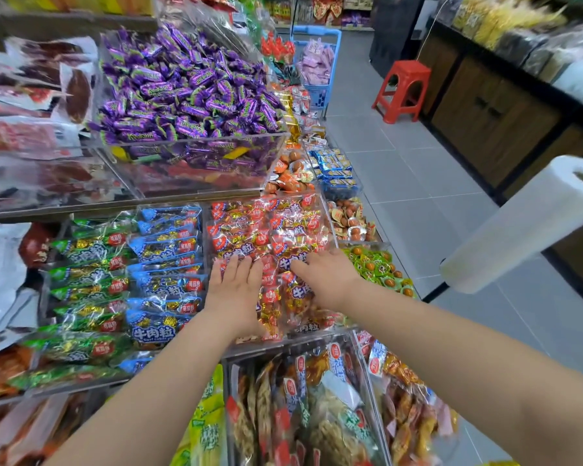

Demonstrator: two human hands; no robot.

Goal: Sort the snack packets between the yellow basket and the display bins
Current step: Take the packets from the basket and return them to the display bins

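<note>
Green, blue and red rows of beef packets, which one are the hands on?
The red packets, rightmost of the three. The left hand and right hand rest flat on them; the blue packets and green packets lie further left.

one head-worn wide view — looking forward and down, close over the display bins (270,230), aisle floor (418,183) beyond.
</note>
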